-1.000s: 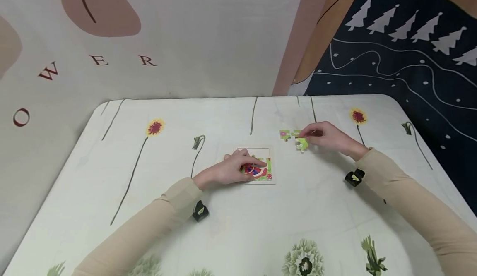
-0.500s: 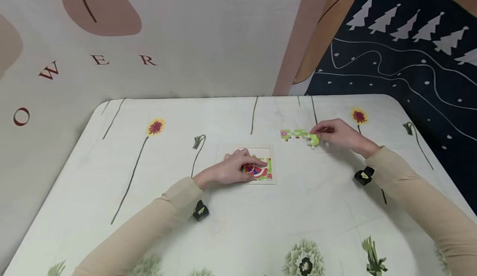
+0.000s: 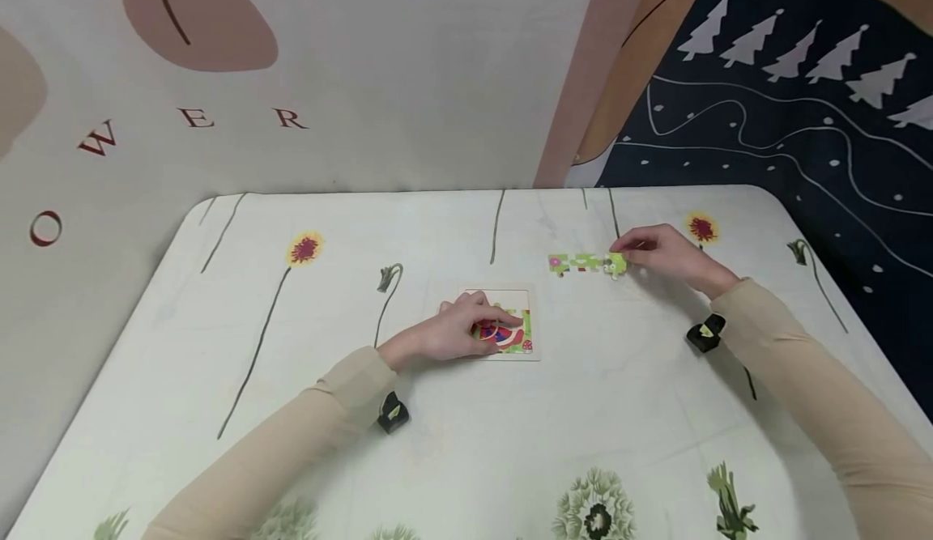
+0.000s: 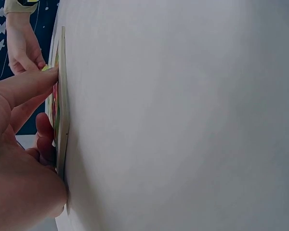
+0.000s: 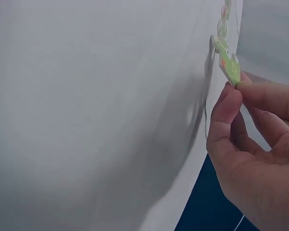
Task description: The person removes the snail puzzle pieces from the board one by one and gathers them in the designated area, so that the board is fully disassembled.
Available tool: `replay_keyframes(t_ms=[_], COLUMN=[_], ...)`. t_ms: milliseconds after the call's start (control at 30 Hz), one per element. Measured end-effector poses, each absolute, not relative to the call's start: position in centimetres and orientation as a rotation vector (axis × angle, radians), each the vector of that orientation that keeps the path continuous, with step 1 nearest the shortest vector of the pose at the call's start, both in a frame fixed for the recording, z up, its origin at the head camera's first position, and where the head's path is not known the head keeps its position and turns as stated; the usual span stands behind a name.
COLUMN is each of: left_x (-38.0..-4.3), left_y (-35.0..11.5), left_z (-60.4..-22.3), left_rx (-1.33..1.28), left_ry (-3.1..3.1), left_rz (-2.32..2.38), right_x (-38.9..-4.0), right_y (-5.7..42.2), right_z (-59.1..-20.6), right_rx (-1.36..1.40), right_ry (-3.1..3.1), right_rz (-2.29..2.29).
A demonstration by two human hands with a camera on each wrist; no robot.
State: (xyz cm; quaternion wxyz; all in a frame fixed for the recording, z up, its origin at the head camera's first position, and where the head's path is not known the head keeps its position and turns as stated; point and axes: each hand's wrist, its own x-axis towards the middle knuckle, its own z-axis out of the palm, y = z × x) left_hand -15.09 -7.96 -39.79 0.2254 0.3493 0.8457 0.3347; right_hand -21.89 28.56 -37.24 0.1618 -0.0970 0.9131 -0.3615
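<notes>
My left hand (image 3: 453, 331) rests on a small jigsaw puzzle board (image 3: 535, 346), thumb and fingers spread over its picture and hiding much of it. Red, blue and green parts show beside the fingers. In the left wrist view the thin wooden board (image 4: 63, 103) appears edge-on under the fingertips. Farther right, my right hand (image 3: 672, 258) pinches a green puzzle piece (image 3: 615, 265) by its edge between thumb and fingertips. The right wrist view shows this piece (image 5: 229, 66) tilted up from the tabletop.
Left of the pinched piece, a green puzzle piece (image 3: 585, 262) and another with a pink flower (image 3: 557, 264) lie in a row on the flower-printed tablecloth (image 3: 466, 435). A pale wall (image 3: 408, 103) rises behind the table, and a dark tree-printed cloth (image 3: 787, 119) hangs at right.
My right hand has moved right with the green piece, then slightly up, bringing it to the right end of the row and uncovering the middle piece. The left hand stays put.
</notes>
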Motion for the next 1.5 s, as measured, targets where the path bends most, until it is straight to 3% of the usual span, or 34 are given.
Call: replay_keyframes(t_ms=[1000, 1500], left_x=[-15.0, -14.8], left_y=[-8.0, -7.7], left_z=[-39.8, -39.8], left_rx=[0.949, 0.939], left_ry=[2.335, 2.366], left_rz=[0.909, 0.895], right_x=[-23.0, -21.2], right_y=[28.4, 28.1], right_z=[-37.9, -37.4], right_rx=[-0.250, -0.271], right_ry=[2.598, 2.607], right_rz=[-0.985, -1.033])
